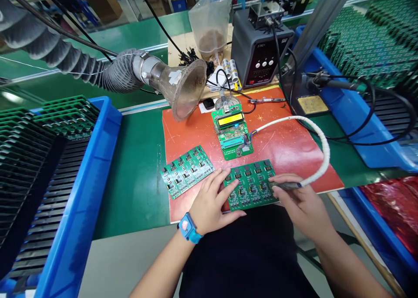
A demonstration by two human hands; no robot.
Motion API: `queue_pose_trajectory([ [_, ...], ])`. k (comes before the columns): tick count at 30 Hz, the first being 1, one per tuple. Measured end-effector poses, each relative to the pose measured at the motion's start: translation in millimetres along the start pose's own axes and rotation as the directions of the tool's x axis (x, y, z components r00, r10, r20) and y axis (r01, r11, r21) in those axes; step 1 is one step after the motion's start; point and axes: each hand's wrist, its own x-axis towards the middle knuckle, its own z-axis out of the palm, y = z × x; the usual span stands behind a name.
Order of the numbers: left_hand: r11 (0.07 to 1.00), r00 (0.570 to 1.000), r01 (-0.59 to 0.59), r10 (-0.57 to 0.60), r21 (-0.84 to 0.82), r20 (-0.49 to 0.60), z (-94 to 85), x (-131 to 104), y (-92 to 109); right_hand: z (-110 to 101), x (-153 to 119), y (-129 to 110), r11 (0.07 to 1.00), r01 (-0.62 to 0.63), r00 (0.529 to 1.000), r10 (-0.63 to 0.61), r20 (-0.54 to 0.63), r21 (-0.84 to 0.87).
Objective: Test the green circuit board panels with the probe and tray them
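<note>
— How do the hands sit?
— Right hand [298, 200] pinches a slim probe [286, 185] over the flat green board [250, 185]; left [214, 200] spreads on its near side.
— Beyond them?
— A yellow-screened tester [231, 130] on scuffed red mat [271, 132], then a cloudy funnel [189, 89].

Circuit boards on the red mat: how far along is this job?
In hand is the front board: the left hand rests on it while the right hand holds a corded tool at its right end. Another board lies beside it, perhaps done, perhaps left to do. More boards fill the side bins; I can't tell which are finished.
</note>
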Motion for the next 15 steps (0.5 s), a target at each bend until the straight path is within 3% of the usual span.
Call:
queue_pose_trajectory([
  [7,1.000,1.000,0.011,-0.011,-0.005,0.002,0.0,-0.2,0.5,-3.0,4.1,-3.5,0.998,-0.052,0.996,0.054,0.067,-0.031],
  [15,1.000,1.000,0.009,-0.009,0.002,-0.010,0.6,0.0,1.0,2.3,7.3,-1.8,0.994,-0.021,1.000,0.022,0.009,-0.104],
])
